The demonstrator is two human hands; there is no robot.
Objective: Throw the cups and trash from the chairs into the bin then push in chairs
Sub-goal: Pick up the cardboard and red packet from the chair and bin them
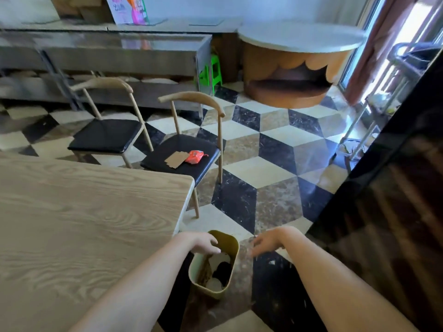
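A small olive bin (233, 245) stands on the floor by the table corner, with white and dark trash inside. My left hand (203, 243) hovers over its near rim, fingers apart and empty. My right hand (266, 243) hangs just right of the bin, open and empty too. The nearer chair (158, 161), with a black seat, holds a flat brown cardboard piece (177, 159) and an orange wrapper (195, 156). A second chair (105, 135) further left has a bare black seat. Both chairs stand pulled away from the wooden table (84, 212).
A dark wooden cabinet (388, 212) rises on the right. At the back are a steel counter (119, 58), a green stool (212, 73) and a round counter (299, 37). A metal rack (395, 75) stands by the window. Checkered floor lies open between the chairs and the cabinet.
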